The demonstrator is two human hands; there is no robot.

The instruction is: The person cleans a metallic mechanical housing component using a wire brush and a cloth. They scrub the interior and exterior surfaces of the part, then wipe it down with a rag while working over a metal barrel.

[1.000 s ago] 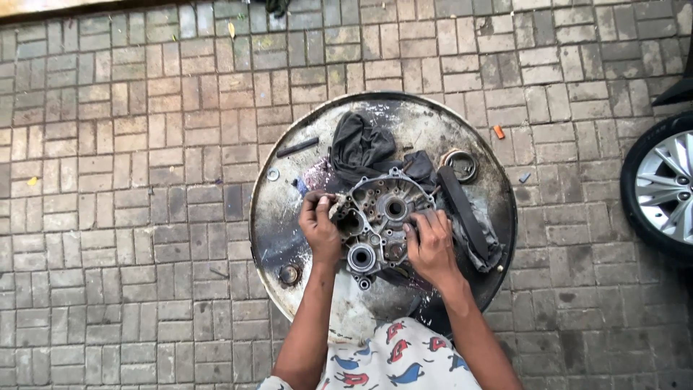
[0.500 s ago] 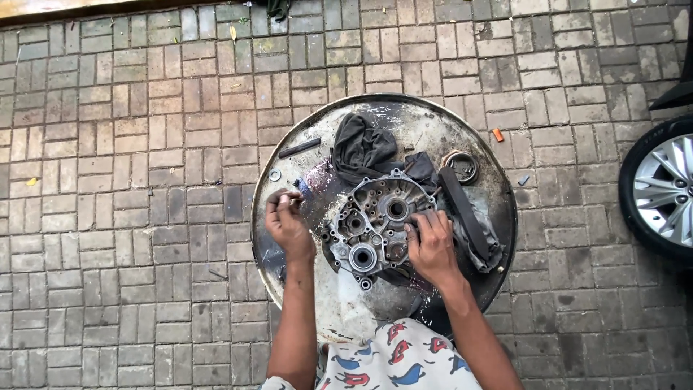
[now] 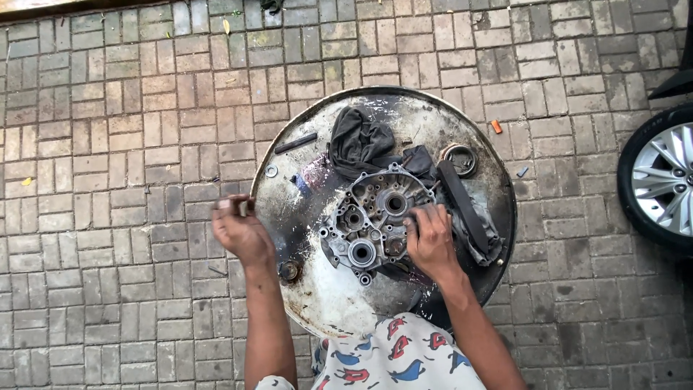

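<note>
On a round metal drum lid (image 3: 325, 303) laid flat on brick paving (image 3: 108, 144), a grey cast engine case half (image 3: 372, 217) lay face up, its bearing bores and bolt holes showing. Right hand (image 3: 431, 242) rested on the right edge of the case, fingers curled down over the rim, pressing on it; whether the fingers closed under the edge could not be seen. Left hand (image 3: 242, 231) was raised off the lid, out over its left rim and above the paving, well apart from the case. Its fingers were pinched shut on a small metal part (image 3: 234, 206); the part was blurred and its kind could not be told.

Also on the lid: a dark crumpled rag (image 3: 359, 141) touching the top of the case, a black strap-like piece (image 3: 462, 206) lying along the right side of the case, a ring-shaped bearing or seal (image 3: 460, 159) near the upper right, a thin dark rod (image 3: 295, 143) at upper left, a small washer (image 3: 271, 171) near the left rim, and a rusty round piece (image 3: 290, 271) at lower left. A car wheel (image 3: 660, 180) stood at the right frame edge.
</note>
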